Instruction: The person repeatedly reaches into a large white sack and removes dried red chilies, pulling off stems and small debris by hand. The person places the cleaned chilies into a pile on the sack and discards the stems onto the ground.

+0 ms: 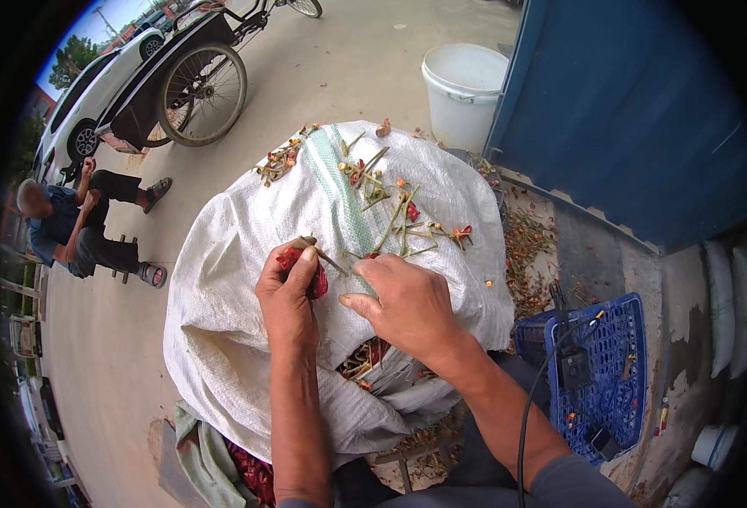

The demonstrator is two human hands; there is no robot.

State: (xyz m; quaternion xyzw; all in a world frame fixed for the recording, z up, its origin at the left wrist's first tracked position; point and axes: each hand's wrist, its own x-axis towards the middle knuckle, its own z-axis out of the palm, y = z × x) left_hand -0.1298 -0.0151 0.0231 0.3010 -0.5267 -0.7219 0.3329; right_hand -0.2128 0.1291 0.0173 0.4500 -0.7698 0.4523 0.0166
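My left hand [294, 286] grips a dried red chili pepper [317, 282] with its brownish stem pointing right, over a white woven sack [240, 222] with a green stripe. Close by on the right is my right hand [405, 295], its thumb and forefinger apart above the sack; a bit of red shows beside the forefinger, and whether the fingers touch it I cannot tell. Cut stems and small red pieces [405, 222] lie scattered on the sack's top. Through an opening in the sack, below the hands, more stems and red pods [367, 360] show.
Right of the sack stand a blue plastic basket [631, 374] with cables and small devices, and a blue metal panel [621, 127]. A white bucket [437, 105] is behind. Dark red peppers [249, 470] fill a green sack at lower left. Another person [62, 222] sits at left, near a cargo tricycle [205, 95].
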